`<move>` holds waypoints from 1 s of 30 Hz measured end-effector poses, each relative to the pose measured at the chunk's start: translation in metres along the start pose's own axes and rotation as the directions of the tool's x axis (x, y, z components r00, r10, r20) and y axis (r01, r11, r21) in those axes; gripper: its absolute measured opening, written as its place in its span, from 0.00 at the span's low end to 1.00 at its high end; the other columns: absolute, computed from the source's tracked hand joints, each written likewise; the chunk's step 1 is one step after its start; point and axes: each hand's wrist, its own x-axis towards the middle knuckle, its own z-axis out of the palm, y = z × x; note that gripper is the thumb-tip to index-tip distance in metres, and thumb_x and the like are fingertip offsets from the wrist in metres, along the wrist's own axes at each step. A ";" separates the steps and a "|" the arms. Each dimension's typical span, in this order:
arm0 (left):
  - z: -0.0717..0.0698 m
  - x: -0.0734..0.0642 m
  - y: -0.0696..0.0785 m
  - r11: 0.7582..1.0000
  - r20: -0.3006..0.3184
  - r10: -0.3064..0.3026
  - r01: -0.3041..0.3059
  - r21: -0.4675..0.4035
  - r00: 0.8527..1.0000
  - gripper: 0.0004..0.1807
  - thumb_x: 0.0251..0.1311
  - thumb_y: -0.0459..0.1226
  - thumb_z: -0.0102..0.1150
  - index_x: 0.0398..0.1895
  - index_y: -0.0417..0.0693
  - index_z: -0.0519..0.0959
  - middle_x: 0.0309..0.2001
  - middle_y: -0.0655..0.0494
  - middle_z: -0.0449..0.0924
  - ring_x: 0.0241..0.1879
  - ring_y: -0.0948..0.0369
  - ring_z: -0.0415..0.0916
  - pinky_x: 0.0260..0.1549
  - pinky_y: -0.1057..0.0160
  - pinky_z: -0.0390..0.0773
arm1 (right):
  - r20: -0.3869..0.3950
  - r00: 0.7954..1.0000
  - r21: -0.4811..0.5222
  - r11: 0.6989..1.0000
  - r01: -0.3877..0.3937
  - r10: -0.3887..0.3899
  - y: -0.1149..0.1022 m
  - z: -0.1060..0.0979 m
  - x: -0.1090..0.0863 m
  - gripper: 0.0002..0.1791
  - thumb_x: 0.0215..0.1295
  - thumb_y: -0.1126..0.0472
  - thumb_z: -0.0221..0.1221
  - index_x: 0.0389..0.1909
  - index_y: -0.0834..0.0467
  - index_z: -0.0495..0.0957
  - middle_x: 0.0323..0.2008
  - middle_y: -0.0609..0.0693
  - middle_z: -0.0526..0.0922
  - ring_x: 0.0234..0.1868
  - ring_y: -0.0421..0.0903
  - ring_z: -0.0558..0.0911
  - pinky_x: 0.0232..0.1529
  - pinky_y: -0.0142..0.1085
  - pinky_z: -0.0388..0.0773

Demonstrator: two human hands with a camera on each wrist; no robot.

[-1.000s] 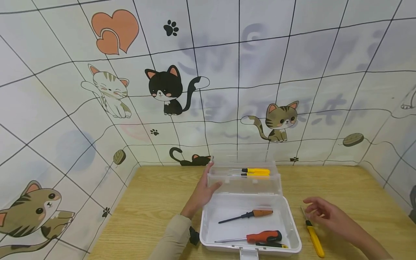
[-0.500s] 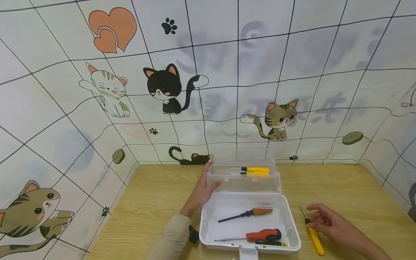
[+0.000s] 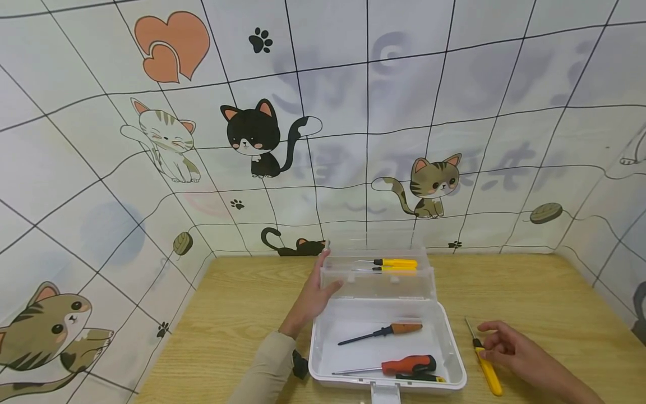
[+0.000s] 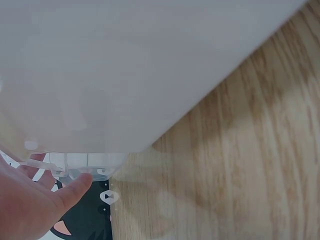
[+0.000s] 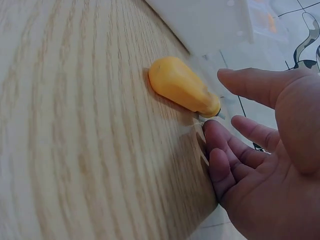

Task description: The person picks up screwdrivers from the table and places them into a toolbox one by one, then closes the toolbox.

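Note:
A white toolbox (image 3: 313, 359) stands with its clear lid (image 3: 378, 289) tilted back. My left hand (image 3: 309, 300) grips the lid's left edge, thumb in front; in the left wrist view the thumb (image 4: 75, 192) rests on the clear plastic. Inside the box lie a screwdriver with a brown handle (image 3: 406, 328), one with a red and black handle (image 3: 404, 365) and a black tool with a yellow end (image 3: 421, 377). Beside a yellow-handled screwdriver (image 3: 488, 370) on the table, my right hand (image 3: 520, 353) hovers with loosely bent fingers. In the right wrist view a gap shows between thumb and handle (image 5: 177, 82).
Two yellow-handled screwdrivers (image 3: 398, 262) lie in the lid's compartment. A small black object (image 3: 300, 365) sits by the box's left side. The wooden table (image 3: 242, 314) meets a cat-patterned wall covering (image 3: 343, 168) behind.
My right hand has moved slightly down and right, from near the screwdriver's shaft to beside its handle. The left hand stays on the lid. The head view has shifted a little.

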 end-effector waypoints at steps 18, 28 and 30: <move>-0.001 -0.001 0.000 1.000 0.001 0.014 -0.014 0.013 1.000 0.42 0.68 0.41 0.58 0.79 0.63 0.47 0.78 0.51 0.49 0.75 0.47 0.50 0.69 0.34 0.51 | -0.035 0.995 -0.030 0.995 -0.092 0.091 0.000 0.008 0.004 0.32 0.66 0.61 0.62 0.63 0.72 0.61 0.35 0.52 0.72 0.30 0.37 0.70 0.30 0.29 0.70; 0.000 0.000 -0.001 1.000 0.003 0.012 -0.012 0.012 1.000 0.42 0.68 0.43 0.58 0.78 0.68 0.47 0.78 0.53 0.48 0.76 0.49 0.49 0.70 0.35 0.50 | -0.071 0.986 -0.059 0.986 -0.158 0.153 -0.005 0.010 0.005 0.37 0.63 0.57 0.65 0.65 0.72 0.60 0.33 0.51 0.71 0.29 0.38 0.68 0.28 0.30 0.67; 0.000 0.000 -0.001 1.000 0.002 0.012 -0.012 0.010 1.000 0.41 0.68 0.44 0.58 0.78 0.72 0.47 0.78 0.53 0.49 0.76 0.49 0.50 0.70 0.35 0.50 | -0.074 0.986 -0.069 0.986 -0.152 0.147 -0.006 0.010 0.005 0.38 0.63 0.57 0.65 0.66 0.71 0.60 0.33 0.51 0.72 0.28 0.37 0.68 0.27 0.30 0.66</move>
